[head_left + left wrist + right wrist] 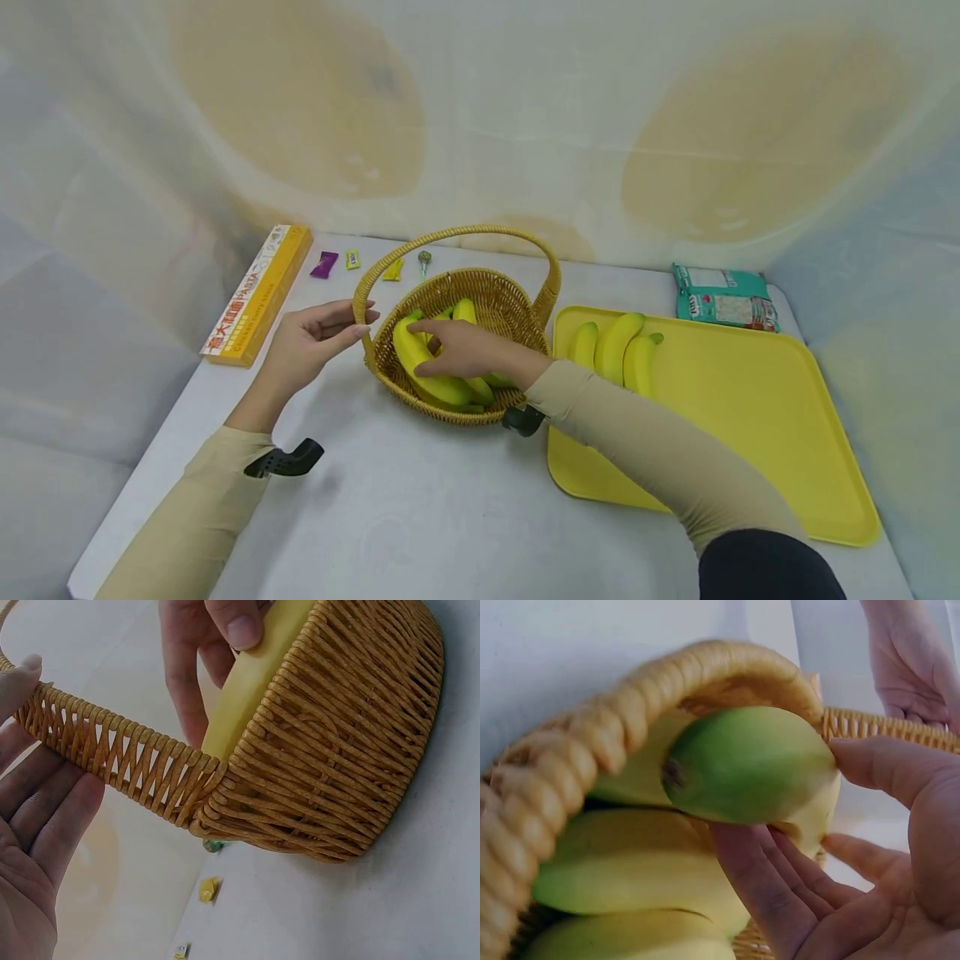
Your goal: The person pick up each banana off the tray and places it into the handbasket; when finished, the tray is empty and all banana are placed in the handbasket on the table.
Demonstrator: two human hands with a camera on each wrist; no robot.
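A woven wicker basket (517, 310) stands on the white table with several yellow bananas inside. My left hand (311, 342) pinches the left side of its tall arched handle (480, 230) between thumb and fingers. Reaching in from the right, my right hand (468, 350) grips the leftmost banana (411, 346), which lies along the basket's left wall. In the right wrist view this banana's greenish end (742, 761) points toward the camera, thumb on one side and fingers on the other. Other bananas (630, 859) lie beside it in the basket.
Right of the basket, a yellow tray (750, 417) holds three bananas (619, 346). Behind it lies a teal packet (725, 297). At the back left are a pasta box (258, 296), a purple candy (325, 265), two yellow candies (352, 259) and a lollipop (424, 260).
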